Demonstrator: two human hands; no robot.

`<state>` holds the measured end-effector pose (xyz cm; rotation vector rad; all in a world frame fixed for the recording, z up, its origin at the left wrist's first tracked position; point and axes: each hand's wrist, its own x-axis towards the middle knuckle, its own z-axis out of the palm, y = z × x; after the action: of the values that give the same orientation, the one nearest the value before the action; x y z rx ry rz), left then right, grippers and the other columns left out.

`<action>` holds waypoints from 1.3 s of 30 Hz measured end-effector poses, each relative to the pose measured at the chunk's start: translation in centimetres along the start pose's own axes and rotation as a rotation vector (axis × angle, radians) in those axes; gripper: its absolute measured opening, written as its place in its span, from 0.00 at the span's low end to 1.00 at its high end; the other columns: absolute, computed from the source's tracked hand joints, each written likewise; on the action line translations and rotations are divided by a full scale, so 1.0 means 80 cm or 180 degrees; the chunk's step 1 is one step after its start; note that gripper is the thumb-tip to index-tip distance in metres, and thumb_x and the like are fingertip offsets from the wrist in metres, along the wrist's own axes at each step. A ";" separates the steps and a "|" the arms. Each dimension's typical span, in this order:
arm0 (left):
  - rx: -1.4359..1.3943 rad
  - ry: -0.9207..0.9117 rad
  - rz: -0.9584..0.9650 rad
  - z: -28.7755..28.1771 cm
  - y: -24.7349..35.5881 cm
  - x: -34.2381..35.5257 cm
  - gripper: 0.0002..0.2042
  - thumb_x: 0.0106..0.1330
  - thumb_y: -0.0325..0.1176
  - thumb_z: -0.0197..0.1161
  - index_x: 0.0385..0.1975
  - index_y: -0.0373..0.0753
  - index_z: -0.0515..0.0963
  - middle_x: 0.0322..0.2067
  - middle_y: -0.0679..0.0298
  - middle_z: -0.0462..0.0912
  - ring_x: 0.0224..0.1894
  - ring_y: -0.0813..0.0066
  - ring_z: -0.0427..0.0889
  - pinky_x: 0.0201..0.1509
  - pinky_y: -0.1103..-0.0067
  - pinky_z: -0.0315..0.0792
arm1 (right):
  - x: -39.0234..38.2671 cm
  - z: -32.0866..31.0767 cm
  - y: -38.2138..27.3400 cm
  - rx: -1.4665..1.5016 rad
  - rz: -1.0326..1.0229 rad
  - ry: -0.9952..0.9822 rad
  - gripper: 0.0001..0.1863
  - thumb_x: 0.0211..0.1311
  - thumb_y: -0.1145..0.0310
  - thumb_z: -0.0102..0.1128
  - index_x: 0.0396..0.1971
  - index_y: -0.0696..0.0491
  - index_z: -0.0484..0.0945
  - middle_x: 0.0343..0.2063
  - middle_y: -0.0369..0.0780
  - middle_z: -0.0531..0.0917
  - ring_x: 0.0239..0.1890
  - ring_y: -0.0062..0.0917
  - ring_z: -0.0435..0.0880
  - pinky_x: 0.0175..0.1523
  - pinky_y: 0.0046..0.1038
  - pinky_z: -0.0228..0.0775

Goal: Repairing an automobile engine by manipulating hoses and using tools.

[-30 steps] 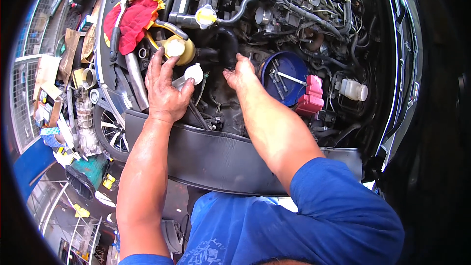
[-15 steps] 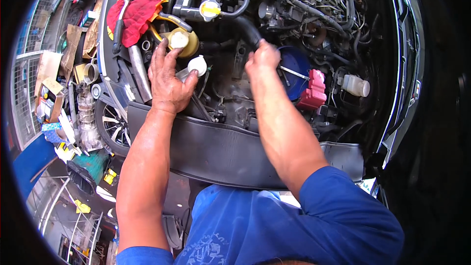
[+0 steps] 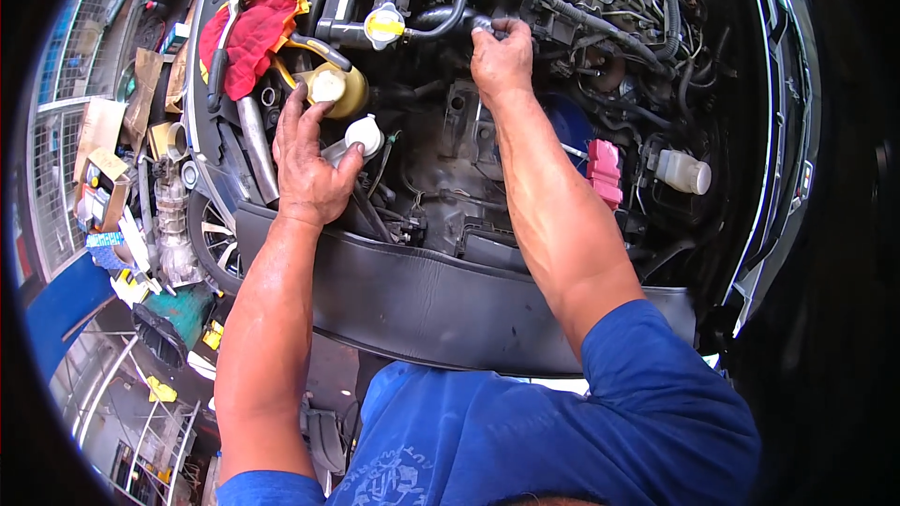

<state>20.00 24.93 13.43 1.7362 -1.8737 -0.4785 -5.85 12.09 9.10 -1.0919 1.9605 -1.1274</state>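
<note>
Right hand (image 3: pixel 503 61) and black hose (image 3: pixel 435 16) have shifted higher since the earlier frame, now upper centre, fingers curled narrow at the hose's end. Black mat (image 3: pixel 450 305): across lower centre. Left hand (image 3: pixel 314 169): left of centre, fingers wide. Red cloth (image 3: pixel 253 42): upper left. White cap (image 3: pixel 365 134): beside left thumb, contact undetermined.

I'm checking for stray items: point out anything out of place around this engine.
A black-handled tool lies across a red cloth at the left edge of the engine bay; both look laid there, not fitted.
</note>
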 end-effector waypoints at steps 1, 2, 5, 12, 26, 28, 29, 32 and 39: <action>-0.0043 0.0002 0.0003 0.000 0.000 0.000 0.34 0.50 0.39 0.71 0.61 0.47 0.70 0.70 0.48 0.61 0.72 0.47 0.60 0.74 0.59 0.54 | 0.007 0.001 0.001 0.0056 -0.0101 -0.0007 0.21 0.53 0.68 0.65 0.46 0.60 0.75 0.46 0.56 0.76 0.50 0.46 0.77 0.58 0.39 0.70; -0.0107 0.0012 0.0009 0.000 0.000 0.001 0.34 0.50 0.39 0.71 0.61 0.47 0.70 0.70 0.48 0.61 0.72 0.47 0.60 0.74 0.59 0.54 | 0.014 0.002 0.001 0.0081 -0.0087 -0.0092 0.21 0.52 0.68 0.64 0.47 0.60 0.75 0.46 0.57 0.76 0.50 0.47 0.77 0.58 0.39 0.70; -0.0089 -0.0016 -0.0013 -0.001 0.002 0.001 0.34 0.50 0.39 0.71 0.62 0.47 0.70 0.70 0.48 0.61 0.72 0.47 0.61 0.74 0.59 0.54 | 0.023 0.003 0.001 -0.0055 0.0020 -0.0098 0.24 0.50 0.66 0.61 0.49 0.59 0.75 0.49 0.57 0.75 0.53 0.49 0.76 0.63 0.39 0.67; 0.0065 -0.0007 -0.0003 -0.006 0.008 0.001 0.34 0.49 0.36 0.72 0.61 0.45 0.70 0.71 0.50 0.61 0.71 0.48 0.63 0.73 0.62 0.56 | 0.003 -0.008 0.017 -0.0576 0.0429 -0.0346 0.30 0.50 0.65 0.59 0.55 0.60 0.72 0.56 0.59 0.71 0.59 0.51 0.73 0.67 0.39 0.64; 0.0773 0.0795 0.0316 -0.050 -0.004 0.068 0.32 0.54 0.37 0.71 0.61 0.39 0.71 0.64 0.44 0.69 0.65 0.43 0.69 0.70 0.58 0.62 | 0.002 -0.055 0.019 0.0332 0.0211 -0.0939 0.29 0.54 0.72 0.61 0.58 0.62 0.69 0.32 0.40 0.79 0.31 0.21 0.77 0.38 0.24 0.71; 0.1631 0.0762 -0.0127 -0.066 -0.017 0.104 0.33 0.56 0.41 0.70 0.64 0.43 0.70 0.65 0.48 0.68 0.66 0.45 0.67 0.69 0.54 0.62 | 0.004 -0.058 0.021 0.0398 0.0365 -0.1035 0.29 0.56 0.74 0.61 0.59 0.62 0.68 0.39 0.42 0.79 0.39 0.24 0.77 0.46 0.25 0.71; 0.2169 0.0547 -0.0509 -0.074 -0.026 0.120 0.33 0.57 0.43 0.69 0.64 0.44 0.70 0.65 0.49 0.68 0.67 0.47 0.66 0.69 0.53 0.61 | 0.004 -0.060 0.021 0.0461 0.0568 -0.1153 0.29 0.57 0.76 0.61 0.60 0.62 0.66 0.47 0.45 0.80 0.47 0.26 0.78 0.55 0.25 0.70; 0.2144 -0.0595 -0.0727 -0.095 -0.051 0.159 0.19 0.61 0.44 0.63 0.52 0.48 0.80 0.60 0.54 0.75 0.65 0.53 0.70 0.66 0.51 0.62 | 0.003 -0.063 0.021 0.0818 0.0406 -0.1275 0.29 0.58 0.78 0.60 0.61 0.63 0.65 0.47 0.45 0.80 0.49 0.27 0.79 0.57 0.26 0.70; -0.0114 0.0479 -0.1164 -0.119 -0.085 0.177 0.15 0.69 0.40 0.58 0.42 0.34 0.82 0.33 0.52 0.87 0.37 0.59 0.86 0.45 0.70 0.76 | 0.005 -0.073 0.020 0.1096 0.0487 -0.1297 0.29 0.58 0.76 0.60 0.61 0.64 0.65 0.43 0.42 0.80 0.44 0.22 0.78 0.52 0.23 0.70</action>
<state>30.80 11.13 19.02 2.0385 -1.4402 -0.4974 -11.36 14.44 10.22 -0.8869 1.4445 -1.0182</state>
